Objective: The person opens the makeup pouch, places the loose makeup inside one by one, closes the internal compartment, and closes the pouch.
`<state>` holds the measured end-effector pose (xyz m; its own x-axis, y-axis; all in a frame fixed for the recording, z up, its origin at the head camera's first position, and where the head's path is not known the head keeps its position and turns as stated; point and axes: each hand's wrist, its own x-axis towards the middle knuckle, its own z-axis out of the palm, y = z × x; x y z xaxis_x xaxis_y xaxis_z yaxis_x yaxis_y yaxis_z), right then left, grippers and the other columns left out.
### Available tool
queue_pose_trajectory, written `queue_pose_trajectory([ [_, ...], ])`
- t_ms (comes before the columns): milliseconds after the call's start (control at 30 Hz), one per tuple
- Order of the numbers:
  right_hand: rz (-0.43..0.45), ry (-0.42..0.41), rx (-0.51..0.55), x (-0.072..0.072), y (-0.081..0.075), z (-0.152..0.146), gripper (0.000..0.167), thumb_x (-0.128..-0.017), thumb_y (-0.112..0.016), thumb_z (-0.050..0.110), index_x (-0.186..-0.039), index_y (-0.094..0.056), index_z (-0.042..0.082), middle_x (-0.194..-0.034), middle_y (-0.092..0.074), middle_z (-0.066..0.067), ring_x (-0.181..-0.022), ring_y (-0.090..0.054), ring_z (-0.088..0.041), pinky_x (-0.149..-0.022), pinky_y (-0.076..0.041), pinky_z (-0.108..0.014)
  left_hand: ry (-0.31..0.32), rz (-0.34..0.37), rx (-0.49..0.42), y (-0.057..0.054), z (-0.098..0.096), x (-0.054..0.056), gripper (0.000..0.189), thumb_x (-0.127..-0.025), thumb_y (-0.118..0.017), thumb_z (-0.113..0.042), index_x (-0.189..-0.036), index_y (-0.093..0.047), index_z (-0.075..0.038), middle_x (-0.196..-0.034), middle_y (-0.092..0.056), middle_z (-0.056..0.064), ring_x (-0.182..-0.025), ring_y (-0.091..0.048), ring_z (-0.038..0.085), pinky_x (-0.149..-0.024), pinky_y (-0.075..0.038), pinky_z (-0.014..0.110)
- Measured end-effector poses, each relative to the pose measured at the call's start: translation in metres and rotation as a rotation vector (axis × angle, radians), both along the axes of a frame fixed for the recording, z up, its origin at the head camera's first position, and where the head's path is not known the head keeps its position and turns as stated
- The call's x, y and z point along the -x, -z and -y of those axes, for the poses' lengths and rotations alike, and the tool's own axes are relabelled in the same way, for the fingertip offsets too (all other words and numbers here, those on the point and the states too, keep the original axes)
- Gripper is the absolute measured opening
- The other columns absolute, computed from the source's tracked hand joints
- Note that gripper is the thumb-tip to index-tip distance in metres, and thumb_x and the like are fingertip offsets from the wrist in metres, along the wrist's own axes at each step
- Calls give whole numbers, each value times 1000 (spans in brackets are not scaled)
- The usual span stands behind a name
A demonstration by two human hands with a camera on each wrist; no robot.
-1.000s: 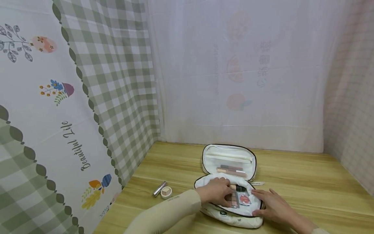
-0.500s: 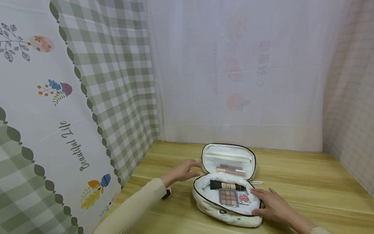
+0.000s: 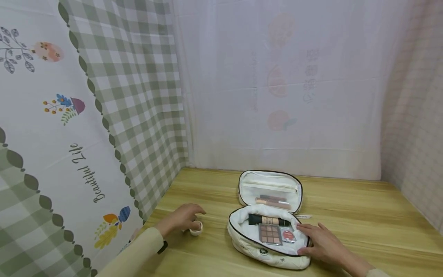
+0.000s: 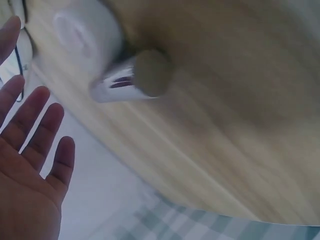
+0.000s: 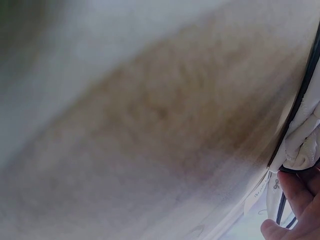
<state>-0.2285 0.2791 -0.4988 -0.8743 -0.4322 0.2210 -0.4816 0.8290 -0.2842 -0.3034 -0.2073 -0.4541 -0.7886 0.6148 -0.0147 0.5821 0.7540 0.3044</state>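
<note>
empty, spread-fingered left hand hovers lower left over wood table walled by cloth; right hand, fingers extended, touches bag.

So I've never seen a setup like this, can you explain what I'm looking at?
There's no machine, just a person's two bare hands. The wide picture comes from a head camera; the others come from wrist cameras, one per wrist. On the wooden table sits an open makeup bag containing a tube, a palette and a small red item. The right hand touches the bag's edge. The left hand holds nothing and is near a round pot and a small cylinder.
</note>
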Motion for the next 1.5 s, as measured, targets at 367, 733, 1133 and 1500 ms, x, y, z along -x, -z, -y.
queue_pose_trajectory([
  [367, 16, 11, 15, -2, -3, 1, 82, -68, -83, 53, -125, -65, -4, -123, -65, -19, -115, -58, -40, -101, -28, -68, 112, -196, 66, 19, 13, -2, 40, -79, -83, -19, -116, -72, -10, -114, -69, 2, -109, -60, 23, -92, -42, 52],
  [733, 22, 6, 11, -2, -2, 2, 82, -69, -84, 52, -125, -65, -4, -122, -65, -19, -114, -59, -40, -101, -28, -69, 150, -213, 62, 20, 15, -6, 29, -76, -79, -12, -105, -74, -15, -107, -69, -3, -105, -60, 20, -92, -42, 49],
  [1133, 50, 8, 3, 0, -4, 1, 83, -69, -82, 55, -125, -64, -3, -123, -64, -19, -115, -58, -41, -101, -27, -68, 126, -213, 16, 18, 3, 3, 29, -76, -77, -14, -105, -73, -10, -98, -64, -3, -90, -59, 14, -84, -48, 37],
  [1500, 13, 0, 11, -1, -2, 2, 82, -68, -84, 52, -124, -65, -4, -121, -65, -19, -113, -59, -41, -100, -28, -69, 70, -120, -94, -18, -41, 14, 35, -82, -78, -19, -115, -71, -10, -115, -62, 3, -100, -60, 18, -85, -50, 35],
])
